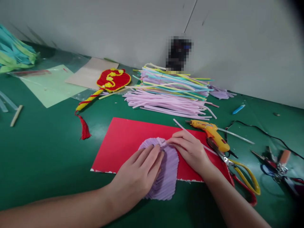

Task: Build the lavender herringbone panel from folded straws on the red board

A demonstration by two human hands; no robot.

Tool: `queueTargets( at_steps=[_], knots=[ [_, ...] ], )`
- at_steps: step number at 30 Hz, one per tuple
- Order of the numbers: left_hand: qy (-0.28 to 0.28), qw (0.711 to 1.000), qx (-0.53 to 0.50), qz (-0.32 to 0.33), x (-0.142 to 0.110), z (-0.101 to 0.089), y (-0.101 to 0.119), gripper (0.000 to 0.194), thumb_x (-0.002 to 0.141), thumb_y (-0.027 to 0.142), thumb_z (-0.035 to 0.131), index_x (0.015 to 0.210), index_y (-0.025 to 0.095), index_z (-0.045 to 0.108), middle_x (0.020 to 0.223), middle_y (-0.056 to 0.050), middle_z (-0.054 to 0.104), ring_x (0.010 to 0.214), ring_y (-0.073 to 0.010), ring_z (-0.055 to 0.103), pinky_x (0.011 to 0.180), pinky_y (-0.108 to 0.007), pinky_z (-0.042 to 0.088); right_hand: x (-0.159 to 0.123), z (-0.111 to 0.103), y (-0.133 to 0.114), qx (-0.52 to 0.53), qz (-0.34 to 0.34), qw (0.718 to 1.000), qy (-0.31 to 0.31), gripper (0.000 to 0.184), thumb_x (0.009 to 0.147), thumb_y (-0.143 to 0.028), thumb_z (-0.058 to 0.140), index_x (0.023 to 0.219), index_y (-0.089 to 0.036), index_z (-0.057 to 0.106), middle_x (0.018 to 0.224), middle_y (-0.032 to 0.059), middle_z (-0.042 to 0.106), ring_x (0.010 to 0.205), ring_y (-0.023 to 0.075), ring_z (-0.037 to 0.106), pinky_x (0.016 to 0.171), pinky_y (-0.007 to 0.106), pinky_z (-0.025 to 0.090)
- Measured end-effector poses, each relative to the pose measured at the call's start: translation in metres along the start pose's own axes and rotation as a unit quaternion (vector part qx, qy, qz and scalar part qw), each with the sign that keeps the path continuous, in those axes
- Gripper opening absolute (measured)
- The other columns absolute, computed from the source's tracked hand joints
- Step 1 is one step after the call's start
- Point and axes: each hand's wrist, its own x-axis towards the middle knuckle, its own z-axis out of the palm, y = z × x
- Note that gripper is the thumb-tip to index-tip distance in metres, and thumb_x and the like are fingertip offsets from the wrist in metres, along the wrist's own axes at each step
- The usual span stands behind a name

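A lilac fan-shaped panel (pixel 169 172) made of rows of pipe cleaners lies partly on a sheet of red card (pixel 133 133). My left hand (pixel 140 171) rests across its left part, fingers stretched out flat and pressing it down. At the panel's top edge my right hand (pixel 190 150) has its thumb and fingers pinched together on a pale lilac pipe cleaner (pixel 162 142) that is bent there. Another pale pipe cleaner (pixel 180 124) runs slantwise beneath my right hand over the red card. The pinched fingertips partly hide what they hold.
Behind the card lie bundled pipe cleaners (pixel 166 103) and a finished red fan (pixel 116 80) with a tassel. At right are a yellow glue gun (pixel 211 131), scissors (pixel 247 174), keys (pixel 280 167) and a blue pen (pixel 238 109). Green paper (pixel 49 88) lies at left.
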Motion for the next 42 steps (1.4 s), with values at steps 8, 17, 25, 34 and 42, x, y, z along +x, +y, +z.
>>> queueTargets(
  at_steps=[8, 17, 25, 34, 42],
  knots=[
    [-0.019, 1.000, -0.004, -0.010, 0.0008, 0.0069, -0.0021, 0.034, 0.086, 0.018, 0.046, 0.115, 0.004, 0.055, 0.122, -0.019, 0.054, 0.104, -0.0287, 0.057, 0.082, -0.037, 0.052, 0.0042, 0.0008, 0.0065, -0.008, -0.008, 0.998, -0.054, 0.024, 0.089, -0.018, 0.043, 0.100, -0.023, 0.063, 0.094, 0.0042, 0.063, 0.086, 0.0136, 0.061, 0.075, 0.026, 0.050],
    [-0.021, 1.000, -0.012, -0.015, 0.0027, 0.0059, -0.0021, 0.037, 0.087, 0.021, 0.042, 0.117, 0.003, 0.054, 0.122, -0.018, 0.055, 0.104, -0.0287, 0.058, 0.084, -0.038, 0.051, 0.0032, -0.0018, 0.0060, -0.008, -0.015, 0.997, -0.071, 0.025, 0.090, -0.017, 0.041, 0.102, -0.022, 0.062, 0.097, 0.0052, 0.063, 0.090, 0.0139, 0.059, 0.079, 0.027, 0.049],
    [-0.015, 0.999, -0.023, -0.020, 0.0052, 0.0070, -0.0032, 0.037, 0.088, 0.020, 0.039, 0.119, 0.007, 0.054, 0.123, -0.016, 0.056, 0.109, -0.0271, 0.055, 0.087, -0.038, 0.050, 0.0020, -0.0013, 0.0079, -0.025, -0.020, 0.997, -0.073, 0.026, 0.090, -0.018, 0.041, 0.104, -0.022, 0.062, 0.098, 0.0053, 0.064, 0.091, 0.0149, 0.060, 0.079, 0.028, 0.050],
    [-0.024, 0.999, -0.020, -0.010, 0.0050, 0.0079, -0.0033, 0.036, 0.087, 0.020, 0.042, 0.116, 0.005, 0.056, 0.125, -0.015, 0.055, 0.107, -0.0282, 0.056, 0.086, -0.038, 0.048, 0.0012, -0.0030, 0.0072, -0.039, -0.014, 0.995, -0.086, 0.026, 0.090, -0.018, 0.040, 0.105, -0.022, 0.061, 0.101, 0.0054, 0.063, 0.093, 0.0148, 0.058, 0.081, 0.028, 0.049],
    [-0.024, 1.000, -0.012, -0.013, 0.0056, 0.0089, -0.0041, 0.038, 0.086, 0.020, 0.041, 0.117, 0.005, 0.056, 0.124, -0.014, 0.056, 0.108, -0.0268, 0.055, 0.086, -0.037, 0.047, 0.0019, -0.0023, 0.0070, -0.044, -0.015, 0.995, -0.084, 0.025, 0.090, -0.019, 0.040, 0.104, -0.022, 0.061, 0.099, 0.0056, 0.063, 0.091, 0.0146, 0.059, 0.080, 0.028, 0.049]
  ],
)
